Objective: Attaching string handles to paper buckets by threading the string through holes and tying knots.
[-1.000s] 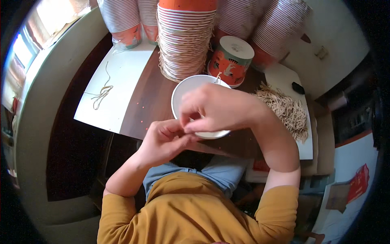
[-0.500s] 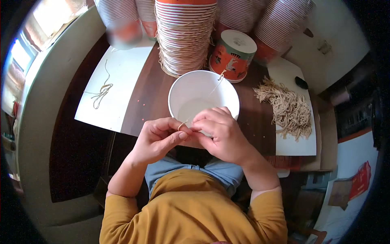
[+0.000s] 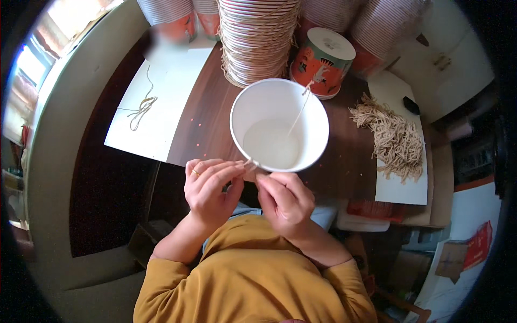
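White bucket: standing on the table, one cord crossing its inside from the far rim.
Left hand: resting at the near rim; I'm unable to tell its grip.
Right hand: pressing fingertips together beside it, contents hidden.
Near cord end: possibly slipping, I'm judging, should a pinch be slackening.
Bucket stacks: I'm counting five, plus one upturned bucket, one cord heap.

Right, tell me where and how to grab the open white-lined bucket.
Probably the rim's right side, from the right, thumb inside: the bucket stands mouth up, and no cord shows on that stretch. A cord knot occupies the far-right rim; the left hand and right hand are at the near rim.
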### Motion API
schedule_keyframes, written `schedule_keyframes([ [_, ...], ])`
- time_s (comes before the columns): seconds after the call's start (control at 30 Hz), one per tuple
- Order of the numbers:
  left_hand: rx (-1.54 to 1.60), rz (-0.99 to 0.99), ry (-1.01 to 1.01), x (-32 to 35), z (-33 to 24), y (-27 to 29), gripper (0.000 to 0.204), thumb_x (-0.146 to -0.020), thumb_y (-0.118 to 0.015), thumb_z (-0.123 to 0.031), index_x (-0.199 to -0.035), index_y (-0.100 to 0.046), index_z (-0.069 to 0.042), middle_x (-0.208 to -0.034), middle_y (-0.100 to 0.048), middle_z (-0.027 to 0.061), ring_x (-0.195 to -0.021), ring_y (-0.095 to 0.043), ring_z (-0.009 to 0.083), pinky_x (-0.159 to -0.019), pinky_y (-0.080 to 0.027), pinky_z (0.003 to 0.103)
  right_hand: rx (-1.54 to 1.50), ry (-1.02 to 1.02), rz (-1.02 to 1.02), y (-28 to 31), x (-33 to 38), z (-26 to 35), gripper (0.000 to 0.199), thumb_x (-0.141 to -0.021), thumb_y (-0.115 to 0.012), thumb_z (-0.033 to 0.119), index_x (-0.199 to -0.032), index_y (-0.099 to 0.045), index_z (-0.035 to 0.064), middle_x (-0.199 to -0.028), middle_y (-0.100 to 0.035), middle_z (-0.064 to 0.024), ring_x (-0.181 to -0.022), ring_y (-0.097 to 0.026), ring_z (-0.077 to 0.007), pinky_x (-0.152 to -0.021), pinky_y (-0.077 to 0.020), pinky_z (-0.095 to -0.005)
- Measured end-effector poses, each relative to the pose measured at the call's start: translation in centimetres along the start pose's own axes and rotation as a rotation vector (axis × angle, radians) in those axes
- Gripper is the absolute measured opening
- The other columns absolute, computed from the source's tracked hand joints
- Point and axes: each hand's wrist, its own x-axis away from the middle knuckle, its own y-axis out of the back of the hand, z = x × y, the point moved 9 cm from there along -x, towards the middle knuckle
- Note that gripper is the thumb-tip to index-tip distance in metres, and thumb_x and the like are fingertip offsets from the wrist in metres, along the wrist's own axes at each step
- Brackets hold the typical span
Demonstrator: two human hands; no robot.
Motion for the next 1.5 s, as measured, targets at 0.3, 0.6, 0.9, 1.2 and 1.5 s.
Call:
schedule_keyframes([
  [0.3, 1.13, -0.049, 0.944, 4.7, 6.5, -5.2, 0.006, -0.085, -0.065, 0.002, -0.09, -0.063, 0.004, -0.088, -0.069, 0.0107, -0.082, -0.065, 0.0129, -0.076, -0.053, 0.024, 0.194, 0.088, -0.046, -2.7, -1.0, -2.2, 0.023, -0.075, -0.067, 0.004, -0.098, -0.065, 0.0051, -0.085, -0.06, -0.0061, -0.064, -0.058, -0.0241, -0.056, -0.0446, -0.0361],
  [0.6, 1.061, -0.123, 0.935, 4.8, 8.0, -3.7, 0.008, -0.084, -0.066, 0.004, -0.091, -0.063, 0.004, -0.088, -0.068, 0.0104, -0.08, -0.066, 0.0129, -0.073, -0.054, 0.024, -0.975, -0.631, 0.232, -7.7, -0.9, -5.3, 0.018, -0.088, -0.057, 0.004, -0.1, -0.067, -0.0035, -0.101, -0.066, -0.0101, -0.088, -0.064, -0.0145, -0.081, -0.0509, -0.0268],
  [0.9, 0.532, -0.066, 0.688, 3.3, 6.7, -1.4, 0.009, -0.082, -0.069, 0.002, -0.09, -0.065, 0.003, -0.088, -0.068, 0.0061, -0.078, -0.061, 0.0082, -0.071, -0.048, 0.021, -1.39, -1.016, 0.108, -10.6, 1.5, -6.7, 0.017, -0.088, -0.06, 0.011, -0.099, -0.069, 0.0014, -0.094, -0.069, -0.005, -0.083, -0.063, -0.01, -0.08, -0.0506, -0.0254],
  [1.2, 0.082, -0.09, 0.28, 1.5, 4.2, 0.0, 0.018, -0.071, -0.071, 0.007, -0.085, -0.064, -0.002, -0.079, -0.065, 0.0105, -0.071, -0.063, 0.024, -0.064, -0.05, 0.03, -1.526, -1.189, 0.097, -12.1, 2.7, -6.8, 0.017, -0.089, -0.059, 0.012, -0.1, -0.068, 0.0022, -0.084, -0.066, -0.0013, -0.07, -0.054, -0.0076, -0.069, -0.0467, -0.0238],
  [1.5, -0.116, -0.14, 0.052, 0.9, 2.5, 0.4, 0.021, -0.067, -0.071, 0.006, -0.085, -0.064, -0.003, -0.082, -0.064, 0.0085, -0.072, -0.062, 0.0233, -0.066, -0.048, 0.033, -1.492, -1.178, 0.103, -12.5, 3.0, -6.4, 0.02, -0.089, -0.064, 0.02, -0.102, -0.07, 0.0067, -0.086, -0.067, 0.0032, -0.071, -0.05, -0.0024, -0.066, -0.0391, -0.0194],
])
